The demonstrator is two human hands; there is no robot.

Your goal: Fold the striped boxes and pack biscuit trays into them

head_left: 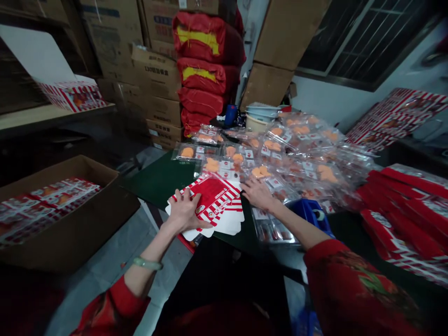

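A fanned stack of flat red-and-white striped cardboard box blanks [220,196] lies at the near edge of a dark green table [150,175]. My left hand [185,210] rests on the left side of the stack, fingers spread over the top blank. At the stack's right edge, my right hand [257,192] reaches in with its fingers stretched out, close to the clear plastic packets. These packets [261,172] hold orange pieces and white labels, and they spread across the table beyond both hands. A blue tape dispenser [313,214] stands under my right forearm.
An open carton [63,224] of printed boxes stands at the left. Red-and-white folded cardboard [406,214] is piled at the right. Red wrapped bundles [208,74] and brown cartons [159,88] are stacked behind. An opened striped box [70,93] sits on a shelf at the far left.
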